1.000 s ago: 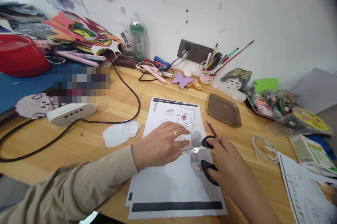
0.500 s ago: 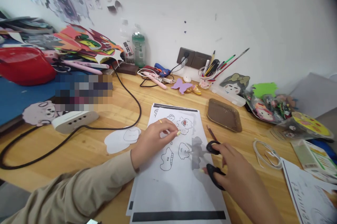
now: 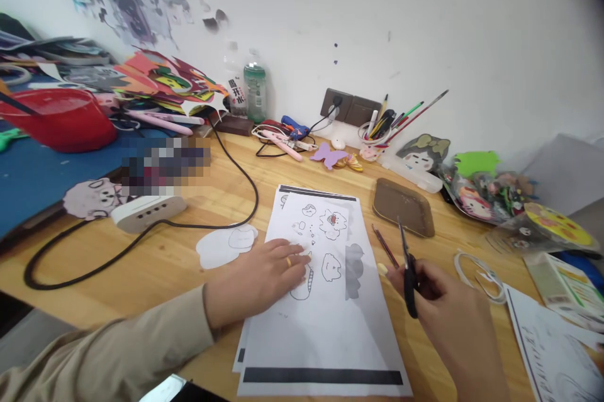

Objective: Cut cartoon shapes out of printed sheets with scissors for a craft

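Observation:
My left hand [image 3: 264, 276] lies flat on a sheet of white paper [image 3: 325, 333] printed with cartoon outlines, its fingers covering part of one drawing. My right hand [image 3: 448, 307] grips black-handled scissors [image 3: 409, 276] to the right of the sheet. Their blades point up and away, pressed together as far as I can see. A small cartoon figure [image 3: 331, 267] and a grey patch [image 3: 353, 270] show on the sheet between my hands. Beneath the top sheet, the edges of other papers stick out. A dark pencil [image 3: 384, 245] rests beside the paper, near the scissors.
White paper cutouts [image 3: 226, 245] lie left of the sheet, near a black cable [image 3: 236, 163] and a white power strip [image 3: 150, 208]. A brown tray [image 3: 403, 207] sits to the right at the back. A coiled white cable [image 3: 480, 277] lies by my right hand.
My left hand has gone from a raised pinch over the drawings to lying flat, lower on the paper. The scissors have swung off the sheet to the right and turned upward, their handles drawn together.

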`<action>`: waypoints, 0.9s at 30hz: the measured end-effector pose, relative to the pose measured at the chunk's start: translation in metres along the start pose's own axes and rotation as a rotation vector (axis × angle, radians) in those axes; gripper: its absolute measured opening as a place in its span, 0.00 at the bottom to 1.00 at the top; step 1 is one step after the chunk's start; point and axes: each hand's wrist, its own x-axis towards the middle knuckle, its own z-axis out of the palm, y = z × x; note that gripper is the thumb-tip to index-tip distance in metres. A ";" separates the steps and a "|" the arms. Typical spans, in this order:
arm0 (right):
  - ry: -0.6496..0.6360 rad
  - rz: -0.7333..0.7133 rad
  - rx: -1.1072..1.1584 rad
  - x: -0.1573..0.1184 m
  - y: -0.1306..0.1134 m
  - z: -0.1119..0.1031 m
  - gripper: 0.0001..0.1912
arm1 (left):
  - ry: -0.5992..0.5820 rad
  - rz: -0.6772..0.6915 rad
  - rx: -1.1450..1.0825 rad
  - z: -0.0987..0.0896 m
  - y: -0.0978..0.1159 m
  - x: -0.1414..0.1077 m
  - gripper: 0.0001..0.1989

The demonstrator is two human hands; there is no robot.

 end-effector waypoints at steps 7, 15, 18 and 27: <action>-0.044 0.001 -0.030 0.002 0.003 0.003 0.22 | -0.113 0.187 0.372 0.013 -0.001 -0.007 0.09; -0.010 0.048 0.031 0.005 0.004 0.004 0.21 | -0.073 -0.156 -0.529 0.011 0.000 -0.002 0.06; 0.016 0.130 0.159 0.006 0.003 0.004 0.19 | 0.086 -0.454 -1.010 0.004 0.004 0.002 0.04; 0.018 0.231 0.511 0.004 -0.002 -0.002 0.14 | 0.159 -0.712 -1.587 0.003 0.008 0.006 0.08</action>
